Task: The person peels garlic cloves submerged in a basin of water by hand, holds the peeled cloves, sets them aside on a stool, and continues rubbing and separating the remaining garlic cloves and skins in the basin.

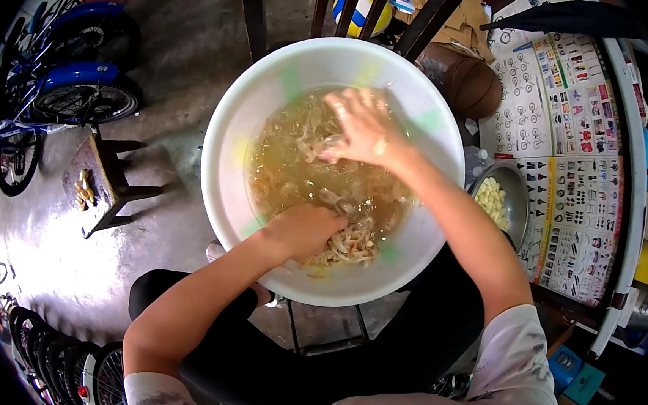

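A large white plastic basin [224, 187] holds cloudy brownish water with many pale, stringy food pieces [359, 239] in it; I cannot tell their kind. At the near side of the basin, my left hand [306, 231] is curled round a clump of these pieces, its fingertips partly hidden. My right hand [360, 129] is over the far part of the water, wet, with its fingers spread and nothing held in them. More of the pieces [310, 137] float just beneath and beside it.
A metal bowl of peeled garlic cloves [491, 203] stands right of the basin, by a table with printed sheets [567, 214]. A small stool [105, 178] bearing ginger-like pieces and blue bicycles [83, 69] are at left. Dark chair slats [339, 6] rise behind the basin.
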